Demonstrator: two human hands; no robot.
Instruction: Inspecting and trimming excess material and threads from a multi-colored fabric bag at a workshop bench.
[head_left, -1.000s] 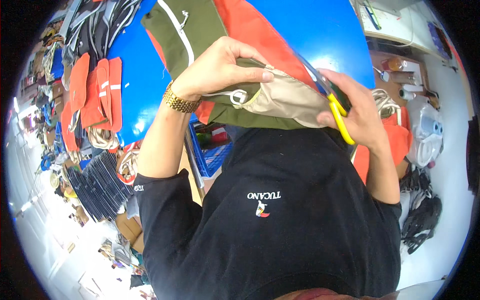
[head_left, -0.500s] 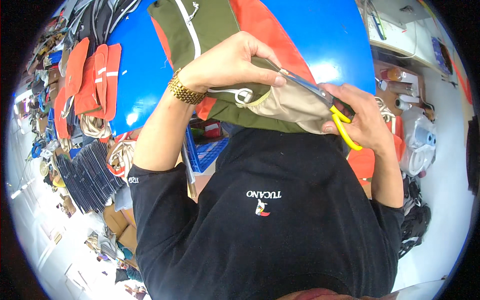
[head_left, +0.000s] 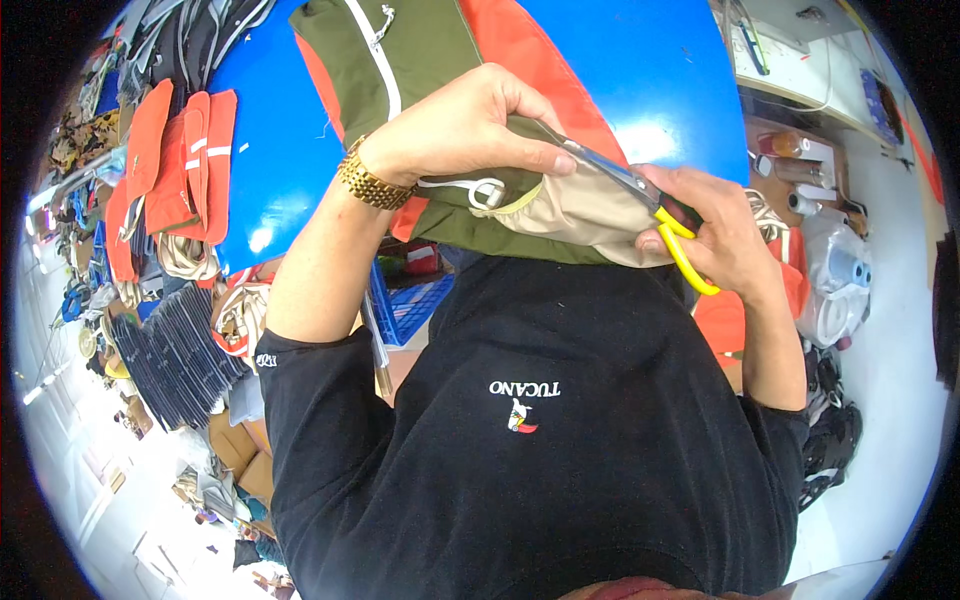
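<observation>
A left hand (head_left: 485, 130) pinches the smooth beige lining (head_left: 590, 215) of an olive-green and orange fabric piece (head_left: 435, 60) over a glossy blue table (head_left: 680, 80), while the right hand (head_left: 715, 220) grips yellow-handled metal scissors (head_left: 688, 262), their tips seemingly touching the pinched edge.

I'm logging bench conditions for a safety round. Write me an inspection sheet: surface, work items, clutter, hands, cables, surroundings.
Surface: glossy blue tabletop, small light scraps at left.
Work items: olive-and-red fabric piece with a beige section; yellow-handled scissors.
Clutter: red fabric pieces at the tabletop's left edge; dark strips beyond them.
Hands: left hand pinches the fabric piece; right hand holds the scissors, blades pointing toward the left hand.
Cables: thin pale cord at upper right; type cannot be told.
Surroundings: blue crate below the tabletop; stacked dark pieces at left.
</observation>
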